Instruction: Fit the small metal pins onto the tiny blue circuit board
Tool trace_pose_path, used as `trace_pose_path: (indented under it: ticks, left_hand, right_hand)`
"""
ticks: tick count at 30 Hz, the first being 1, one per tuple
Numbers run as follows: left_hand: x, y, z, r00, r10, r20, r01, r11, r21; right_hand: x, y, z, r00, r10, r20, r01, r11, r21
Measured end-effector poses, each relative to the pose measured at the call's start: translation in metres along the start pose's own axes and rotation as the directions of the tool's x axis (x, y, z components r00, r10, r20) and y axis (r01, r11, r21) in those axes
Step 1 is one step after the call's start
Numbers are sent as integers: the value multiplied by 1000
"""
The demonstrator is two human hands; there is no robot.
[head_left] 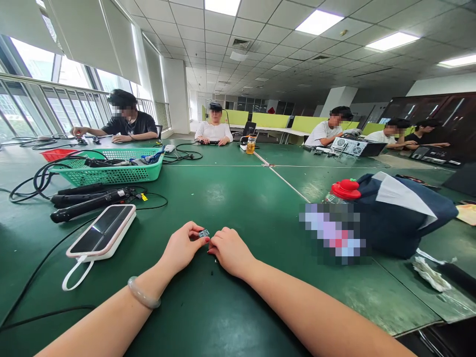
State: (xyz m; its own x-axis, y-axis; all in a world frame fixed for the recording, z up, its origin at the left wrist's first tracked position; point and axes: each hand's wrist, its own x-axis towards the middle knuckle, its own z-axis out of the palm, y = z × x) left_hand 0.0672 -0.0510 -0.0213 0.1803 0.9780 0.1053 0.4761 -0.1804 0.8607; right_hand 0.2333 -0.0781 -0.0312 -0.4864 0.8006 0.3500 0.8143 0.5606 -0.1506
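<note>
Near the middle of the green table (238, 203), my left hand (186, 246) pinches a small dark patterned piece (204, 233) between thumb and fingers. Close against it on the right is my right hand (231, 252), its fingers curled together at the piece's edge; whether they grip anything is too small to tell. A tiny dark bit (211, 272) lies on the table just below the hands. A pale bangle is around my left wrist.
On the left are a phone on a white power bank (104, 233), a black folded tripod (91, 202), cables and a green basket (111, 174). A red-lidded bottle (344, 191) and dark blue bag (401, 213) stand right. Several people sit around the table's far side.
</note>
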Motion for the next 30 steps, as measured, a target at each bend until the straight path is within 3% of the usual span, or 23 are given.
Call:
trace_pose_path:
  ticks: [17, 30]
  left_hand:
    - [-4, 6, -1, 999, 13, 44, -15, 999, 34]
    - [-6, 9, -1, 998, 18, 60, -21, 998, 59]
  right_hand:
    - [-8, 6, -10, 1000, -17, 24, 20, 995, -100]
    - [-8, 8, -3, 999, -35, 24, 40, 973, -226]
